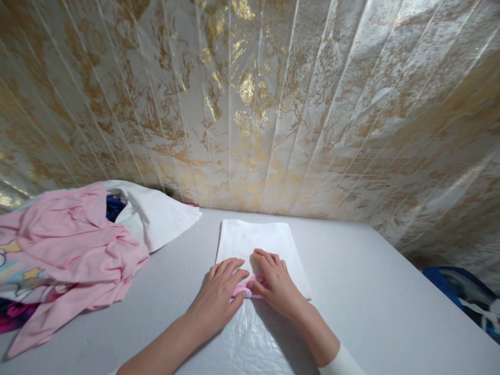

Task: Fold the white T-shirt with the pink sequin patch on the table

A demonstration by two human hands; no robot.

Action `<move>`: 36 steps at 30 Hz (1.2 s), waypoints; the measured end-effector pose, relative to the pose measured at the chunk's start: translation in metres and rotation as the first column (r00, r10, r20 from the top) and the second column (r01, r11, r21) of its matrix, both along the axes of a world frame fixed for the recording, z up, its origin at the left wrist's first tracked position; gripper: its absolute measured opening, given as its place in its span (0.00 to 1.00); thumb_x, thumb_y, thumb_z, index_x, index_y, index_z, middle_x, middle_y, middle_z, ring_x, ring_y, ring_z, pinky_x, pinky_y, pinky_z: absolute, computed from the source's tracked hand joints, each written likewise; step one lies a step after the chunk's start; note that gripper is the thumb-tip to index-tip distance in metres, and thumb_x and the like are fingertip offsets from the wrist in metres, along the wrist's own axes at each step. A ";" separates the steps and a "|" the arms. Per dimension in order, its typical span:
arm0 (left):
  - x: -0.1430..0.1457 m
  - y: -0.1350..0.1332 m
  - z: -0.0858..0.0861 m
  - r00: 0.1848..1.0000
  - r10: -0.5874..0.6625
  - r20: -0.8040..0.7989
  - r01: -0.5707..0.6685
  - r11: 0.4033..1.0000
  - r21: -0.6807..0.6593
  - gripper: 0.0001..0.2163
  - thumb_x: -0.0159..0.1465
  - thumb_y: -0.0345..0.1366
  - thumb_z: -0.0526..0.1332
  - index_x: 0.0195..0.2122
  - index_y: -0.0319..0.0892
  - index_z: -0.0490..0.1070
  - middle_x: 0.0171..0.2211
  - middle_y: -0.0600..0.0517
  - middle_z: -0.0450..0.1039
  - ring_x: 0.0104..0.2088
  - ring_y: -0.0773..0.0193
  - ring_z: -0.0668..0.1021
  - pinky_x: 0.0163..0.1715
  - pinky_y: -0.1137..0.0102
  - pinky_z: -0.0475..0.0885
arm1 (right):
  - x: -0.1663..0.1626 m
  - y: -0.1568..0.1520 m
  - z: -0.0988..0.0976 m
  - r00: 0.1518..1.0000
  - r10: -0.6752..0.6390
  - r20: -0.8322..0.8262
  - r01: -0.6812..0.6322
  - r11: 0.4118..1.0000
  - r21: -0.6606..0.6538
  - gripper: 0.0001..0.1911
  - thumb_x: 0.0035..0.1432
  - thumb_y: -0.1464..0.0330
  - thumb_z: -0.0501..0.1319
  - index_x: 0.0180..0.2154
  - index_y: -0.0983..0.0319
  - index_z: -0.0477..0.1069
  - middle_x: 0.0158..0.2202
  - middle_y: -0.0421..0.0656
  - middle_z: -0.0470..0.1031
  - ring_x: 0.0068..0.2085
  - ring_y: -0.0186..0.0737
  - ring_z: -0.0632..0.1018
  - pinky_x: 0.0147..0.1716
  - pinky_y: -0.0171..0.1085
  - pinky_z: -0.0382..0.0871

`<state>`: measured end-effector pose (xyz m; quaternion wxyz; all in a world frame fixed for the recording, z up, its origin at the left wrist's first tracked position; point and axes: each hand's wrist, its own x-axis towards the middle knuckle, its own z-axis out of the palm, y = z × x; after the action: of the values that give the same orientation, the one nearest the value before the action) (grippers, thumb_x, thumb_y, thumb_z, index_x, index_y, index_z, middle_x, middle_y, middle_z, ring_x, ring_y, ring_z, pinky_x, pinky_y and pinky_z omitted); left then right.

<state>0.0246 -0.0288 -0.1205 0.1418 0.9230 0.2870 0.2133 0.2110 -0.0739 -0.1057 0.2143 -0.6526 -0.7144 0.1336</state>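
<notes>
A folded white garment (258,242) lies flat on the grey table (375,302), near the wall. My left hand (219,297) rests palm down on its near left edge, fingers stretched flat. Beside it, my right hand (275,281) presses flat on the near edge as well. Between the two hands a small pink part of the fabric (248,288) peeks out at the garment's near edge. Neither hand grips anything.
A heap of clothes sits at the left: a pink printed garment (66,250), a white one (156,213) and something blue (114,207) between them. A gold-and-white patterned wall (250,104) rises behind the table. A blue object (464,294) lies beyond the table's right edge.
</notes>
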 end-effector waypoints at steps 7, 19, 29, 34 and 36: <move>-0.001 0.001 -0.001 1.000 0.003 -0.013 -0.003 1.000 0.008 0.13 0.64 0.30 0.58 0.50 0.46 0.67 0.58 0.47 0.65 0.60 0.52 0.64 0.56 0.53 0.61 | 0.000 0.000 0.002 1.000 -0.006 -0.002 0.006 1.000 -0.011 0.28 0.56 0.69 0.63 0.58 0.63 0.63 0.63 0.50 0.62 0.59 0.51 0.63 0.56 0.49 0.59; -0.001 0.000 0.000 1.000 -0.021 -0.003 0.021 0.999 0.036 0.18 0.60 0.27 0.56 0.51 0.45 0.66 0.57 0.46 0.65 0.60 0.52 0.64 0.57 0.54 0.61 | 0.000 0.000 0.002 1.000 0.001 -0.005 -0.001 1.000 -0.012 0.28 0.56 0.69 0.64 0.58 0.63 0.63 0.63 0.49 0.62 0.59 0.51 0.63 0.57 0.49 0.58; -0.008 0.008 0.006 0.999 -0.033 -0.025 0.031 0.994 -0.105 0.19 0.58 0.27 0.57 0.52 0.44 0.68 0.58 0.44 0.64 0.60 0.52 0.63 0.57 0.54 0.60 | 0.000 -0.004 0.008 1.000 0.019 -0.011 -0.020 0.997 -0.071 0.32 0.55 0.63 0.65 0.59 0.63 0.61 0.65 0.52 0.59 0.62 0.51 0.60 0.59 0.51 0.56; -0.010 0.015 0.006 1.000 -0.020 -0.009 0.018 0.984 -0.179 0.18 0.60 0.29 0.59 0.53 0.44 0.67 0.60 0.44 0.63 0.61 0.53 0.62 0.58 0.53 0.60 | -0.011 -0.007 0.007 0.998 -0.022 0.058 0.026 0.996 -0.080 0.40 0.50 0.56 0.68 0.60 0.64 0.60 0.67 0.56 0.54 0.64 0.58 0.57 0.60 0.55 0.53; -0.010 0.016 0.006 1.000 -0.012 -0.005 0.011 0.983 -0.185 0.18 0.60 0.29 0.59 0.52 0.45 0.68 0.60 0.44 0.63 0.61 0.53 0.63 0.57 0.54 0.60 | -0.013 -0.006 0.005 0.997 -0.045 0.062 0.050 0.996 -0.070 0.39 0.50 0.57 0.68 0.60 0.64 0.61 0.66 0.56 0.55 0.64 0.57 0.58 0.59 0.55 0.53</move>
<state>0.0147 -0.0128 -0.1144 0.2274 0.9082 0.3005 0.1821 0.1984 -0.0799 -0.1005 0.1723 -0.6805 -0.6995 0.1343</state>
